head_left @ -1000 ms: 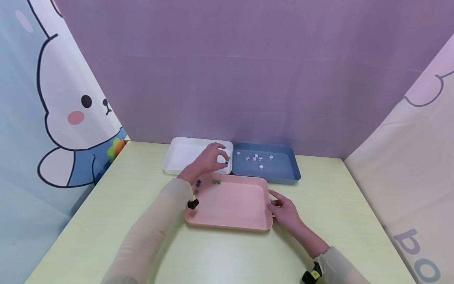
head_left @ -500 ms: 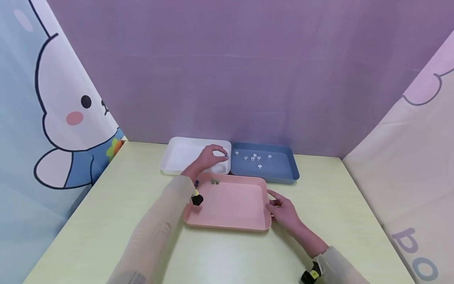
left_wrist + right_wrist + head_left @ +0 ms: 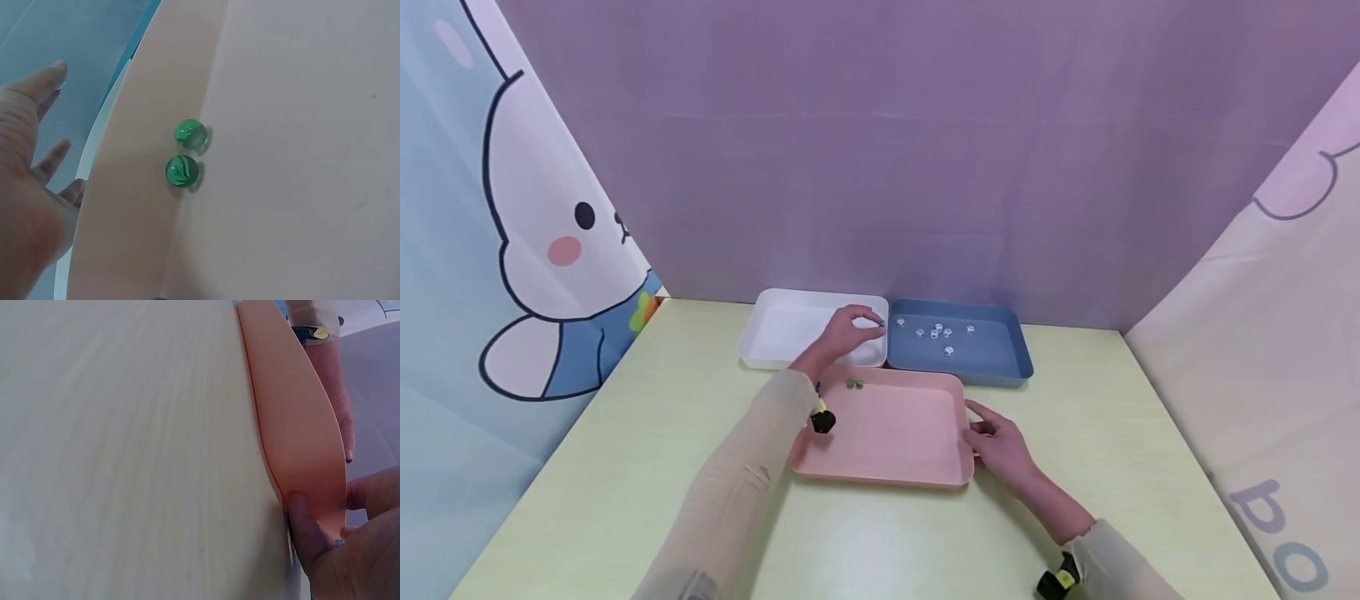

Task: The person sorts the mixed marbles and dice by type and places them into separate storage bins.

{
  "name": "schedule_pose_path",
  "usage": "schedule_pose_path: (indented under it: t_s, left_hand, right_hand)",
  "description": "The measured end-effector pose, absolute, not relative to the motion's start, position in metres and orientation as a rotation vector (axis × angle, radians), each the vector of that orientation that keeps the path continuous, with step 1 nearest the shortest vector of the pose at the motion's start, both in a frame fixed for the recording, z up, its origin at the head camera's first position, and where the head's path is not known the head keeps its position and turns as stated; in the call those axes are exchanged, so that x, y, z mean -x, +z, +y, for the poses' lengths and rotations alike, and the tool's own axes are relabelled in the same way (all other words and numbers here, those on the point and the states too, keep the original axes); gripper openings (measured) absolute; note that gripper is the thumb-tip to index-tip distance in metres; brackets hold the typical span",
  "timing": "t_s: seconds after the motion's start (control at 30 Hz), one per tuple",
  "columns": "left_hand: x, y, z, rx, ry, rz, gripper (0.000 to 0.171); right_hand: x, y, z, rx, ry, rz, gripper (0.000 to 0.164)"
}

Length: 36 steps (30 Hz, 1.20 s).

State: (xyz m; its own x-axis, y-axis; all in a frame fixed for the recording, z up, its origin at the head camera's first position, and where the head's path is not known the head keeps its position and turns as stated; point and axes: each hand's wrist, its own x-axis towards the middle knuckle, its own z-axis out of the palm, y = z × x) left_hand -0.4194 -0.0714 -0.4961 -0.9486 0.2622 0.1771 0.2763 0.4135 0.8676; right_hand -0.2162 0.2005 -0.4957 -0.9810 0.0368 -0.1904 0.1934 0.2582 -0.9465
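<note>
My left hand [image 3: 844,332] is over the right end of the white tray [image 3: 775,329]. It pinches a small dark marble [image 3: 881,324] between thumb and forefinger; the fingers largely hide it. Two green-swirled glass marbles [image 3: 190,134] lie close together in the pink tray [image 3: 895,433], by its far wall. A dark blue marble [image 3: 817,387] shows beside my left wrist, mostly covered. My right hand [image 3: 1002,446] grips the pink tray's right wall, with fingers on both sides of it in the right wrist view.
The blue-grey tray [image 3: 992,354] stands right of the white one and holds several small white pieces [image 3: 936,331] with dark marks. Both trays adjoin the pink tray's far edge. A purple backdrop [image 3: 880,167] rises behind the pale table [image 3: 1075,400].
My left hand has moved slightly up and right, and its thumb and forefinger have come closer around the marble. My right hand stays at the pink tray's wall.
</note>
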Motion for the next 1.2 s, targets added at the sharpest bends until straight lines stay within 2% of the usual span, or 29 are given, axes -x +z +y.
schedule_pose_path:
  t_s: [0.9, 1.03, 1.2]
  left_hand:
    - [0.412, -0.498, -0.076, 0.42, -1.644, -2.712, 0.013]
    - [0.413, -0.495, -0.076, 0.463, -1.581, -2.789, 0.015]
    - [0.411, -0.486, -0.079, 0.57, -1.567, -2.798, 0.027]
  right_hand:
    - [0.218, -0.496, 0.198, -0.226, -1.821, 2.383, 0.05]
    - [0.219, -0.496, 0.199, -0.228, -1.821, 2.381, 0.05]
    - [0.218, -0.494, 0.198, -0.228, -1.812, 2.381, 0.05]
